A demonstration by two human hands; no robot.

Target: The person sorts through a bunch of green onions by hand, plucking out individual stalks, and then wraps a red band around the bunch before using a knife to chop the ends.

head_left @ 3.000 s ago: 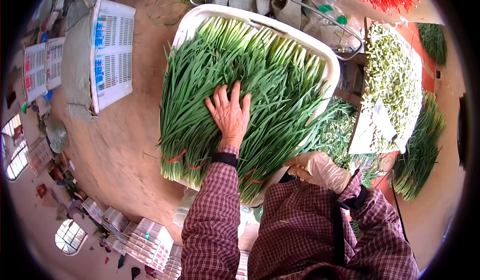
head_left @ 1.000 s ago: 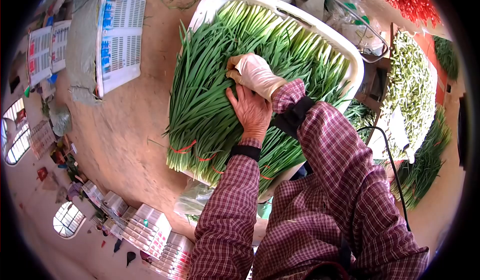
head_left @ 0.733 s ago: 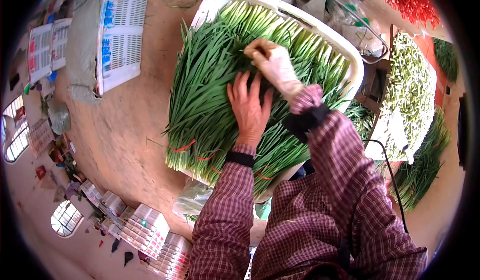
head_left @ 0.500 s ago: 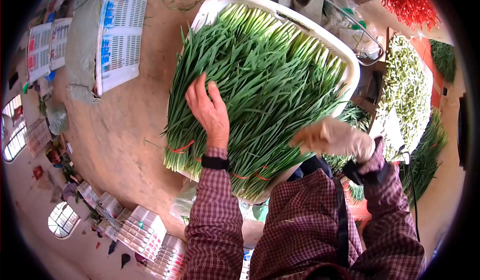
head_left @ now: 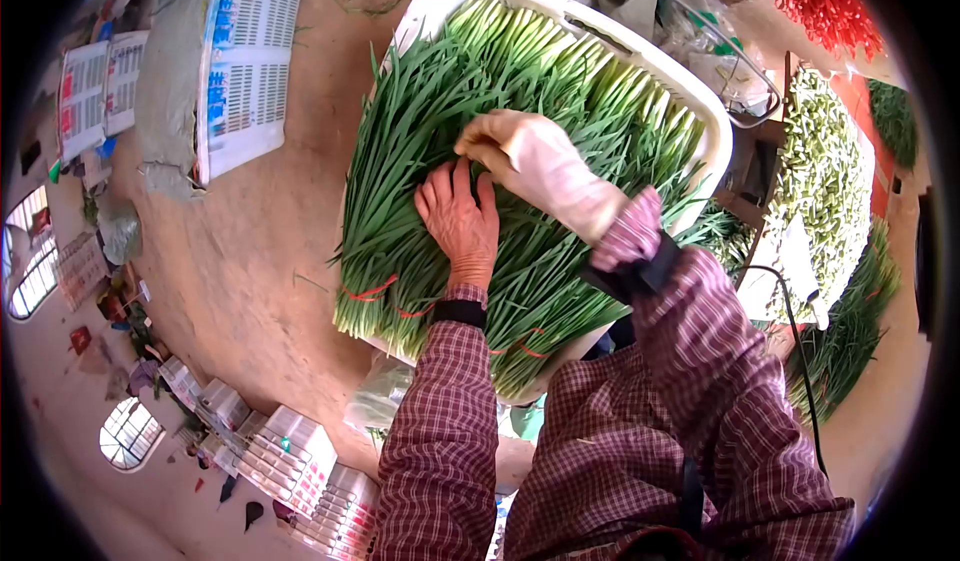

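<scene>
A white basket (head_left: pixel 712 121) is filled with long green leafy stalks (head_left: pixel 400 111), their pale ends along the far side. Red ties (head_left: pixel 370 289) bind bunches at the near side. My bare left hand (head_left: pixel 460 216) lies on the leaves near the middle, palm down, its fingers somewhat spread. Just beyond it, my gloved right hand (head_left: pixel 515 151) reaches in from the right, its fingers bent down at the leaves. Whether leaves are between the gloved fingers is hidden.
White crates (head_left: pixel 250 71) stand at the upper left, and stacked white boxes (head_left: pixel 290 461) at the lower left. Cut pale-green pieces (head_left: pixel 815 181) lie at the right, below red ties (head_left: pixel 825 6). A metal bar (head_left: pixel 735 51) curves beside the basket.
My right hand has moved left and away from me, from the basket's right edge to its middle. My left hand has shifted right and slightly nearer to me.
</scene>
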